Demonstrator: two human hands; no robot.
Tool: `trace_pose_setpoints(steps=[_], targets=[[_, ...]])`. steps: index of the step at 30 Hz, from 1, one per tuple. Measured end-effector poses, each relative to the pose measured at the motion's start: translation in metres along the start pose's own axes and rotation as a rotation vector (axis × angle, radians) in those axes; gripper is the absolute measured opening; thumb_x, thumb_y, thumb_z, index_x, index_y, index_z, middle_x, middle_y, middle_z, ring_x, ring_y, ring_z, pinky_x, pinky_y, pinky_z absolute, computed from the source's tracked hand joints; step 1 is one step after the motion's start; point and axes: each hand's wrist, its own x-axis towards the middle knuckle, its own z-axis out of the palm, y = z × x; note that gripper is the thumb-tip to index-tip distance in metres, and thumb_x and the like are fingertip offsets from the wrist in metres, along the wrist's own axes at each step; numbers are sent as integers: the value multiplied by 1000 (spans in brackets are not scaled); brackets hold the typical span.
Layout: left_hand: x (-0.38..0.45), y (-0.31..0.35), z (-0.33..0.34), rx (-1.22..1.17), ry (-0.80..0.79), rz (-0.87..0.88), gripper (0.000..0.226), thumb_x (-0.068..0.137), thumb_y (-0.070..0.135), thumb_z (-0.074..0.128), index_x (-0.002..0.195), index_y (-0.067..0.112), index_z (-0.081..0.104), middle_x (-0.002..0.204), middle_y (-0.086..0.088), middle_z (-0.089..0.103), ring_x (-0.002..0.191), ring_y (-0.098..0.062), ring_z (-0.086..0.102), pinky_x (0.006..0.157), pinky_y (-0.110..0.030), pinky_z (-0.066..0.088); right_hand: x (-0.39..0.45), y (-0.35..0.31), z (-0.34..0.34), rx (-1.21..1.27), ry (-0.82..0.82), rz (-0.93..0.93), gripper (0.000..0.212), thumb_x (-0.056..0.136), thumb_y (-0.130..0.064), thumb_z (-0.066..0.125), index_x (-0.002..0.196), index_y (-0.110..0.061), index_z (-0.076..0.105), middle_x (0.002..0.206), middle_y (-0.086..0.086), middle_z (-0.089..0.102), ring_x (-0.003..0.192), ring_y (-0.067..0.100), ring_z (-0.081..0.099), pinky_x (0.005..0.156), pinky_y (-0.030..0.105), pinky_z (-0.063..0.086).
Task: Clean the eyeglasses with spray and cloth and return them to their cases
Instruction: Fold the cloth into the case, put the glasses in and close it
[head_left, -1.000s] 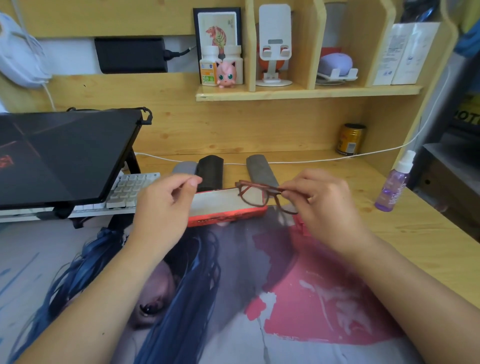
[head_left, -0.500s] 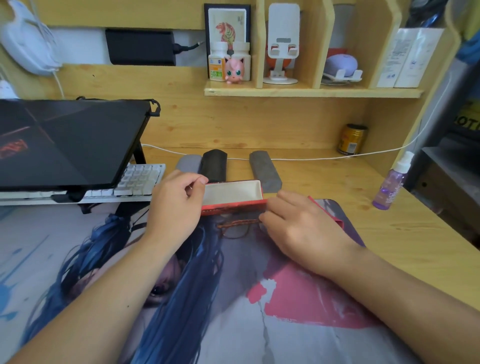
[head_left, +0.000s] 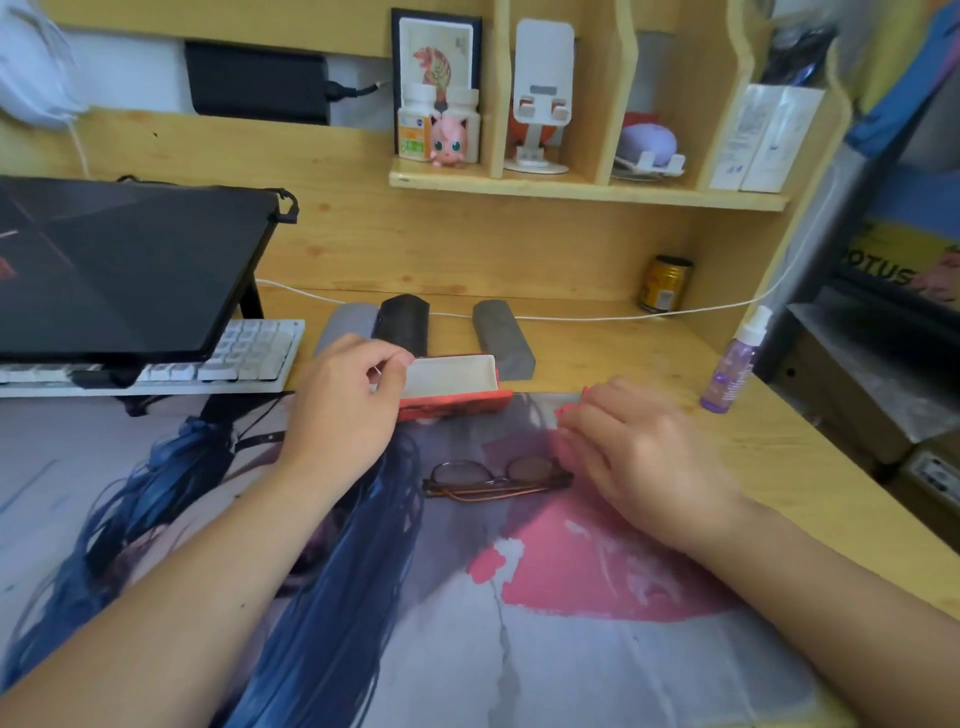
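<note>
Left hand (head_left: 343, 410) curled at the left end of the open red glasses case (head_left: 452, 387), thumb and forefinger pinching its lid edge. Right hand (head_left: 639, 457) fingers on a pink cloth (head_left: 563, 413); grip unclear. Folded brown eyeglasses (head_left: 493, 480) lie on the desk mat (head_left: 519, 649) between hands. Purple spray bottle (head_left: 735, 364) far right.

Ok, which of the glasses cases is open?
The red case, held by the left hand. The light grey, black and dark grey cases behind are closed.

Wooden desk (head_left: 597, 353) with printed desk mat (head_left: 467, 623), three closed cases (head_left: 402, 322), spray bottle (head_left: 732, 364), can (head_left: 666, 283)
</note>
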Motion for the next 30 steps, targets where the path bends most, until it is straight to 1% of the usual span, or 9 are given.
trace_pose_setpoints(steps=[3,6,9,13,17,21,25,27,30], targets=[[-4,8,2,-14,-10,41,17,97,18,60,92,20,76,88,6,64,80,-10,53,71,-21,34,0,37,-2,140,-156,508,6,92,-23,67,97,-20,71,95,0,59,91,23,60,74,28,38],[-6,14,5,-17,-44,69,17,98,21,59,95,19,76,92,5,64,82,-9,55,70,-23,36,0,51,0,281,-331,717,16,90,-34,71,103,-25,69,100,-5,59,91,12,58,78,27,42],[-8,17,7,-16,-48,124,17,99,20,59,96,18,76,93,5,64,87,-12,57,72,-27,40,8,52,5,269,-366,701,18,86,-34,75,100,-25,70,95,-6,60,88,13,59,76,26,42],[-9,17,2,-24,-41,119,17,99,22,59,95,19,75,92,7,63,83,-9,54,68,-22,36,20,61,5,211,-387,715,11,90,-26,72,79,-23,72,75,-14,62,78,10,59,59,19,35],[-11,23,0,-83,-69,134,16,98,20,61,94,21,76,92,9,64,81,-3,54,69,-19,37,37,50,-23,670,-150,860,19,95,-18,67,81,-9,76,74,3,70,69,9,59,70,29,46],[-17,40,-3,-465,-311,46,20,96,19,67,112,29,74,105,9,67,96,-7,62,78,-18,47,56,26,-64,1011,-146,728,24,98,-17,60,93,1,76,92,21,75,84,31,71,89,41,55],[-18,49,-3,-927,-601,-88,78,77,50,80,145,32,47,141,8,60,132,-8,54,106,-25,46,71,0,-77,1225,-175,622,26,95,-17,61,94,6,72,95,29,72,86,33,69,87,43,56],[-17,51,-6,-1131,-665,-153,95,71,66,78,148,23,43,144,0,59,133,-16,55,109,-33,46,75,-12,-77,1302,-176,604,23,90,-22,62,91,-1,72,85,20,72,78,27,68,77,36,56],[-14,51,-14,-1228,-687,-227,84,72,66,77,138,18,59,124,-12,66,114,-25,63,102,-42,50,76,-22,-72,1355,-175,614,19,90,-24,62,88,-7,70,82,16,67,76,27,63,72,35,52]])
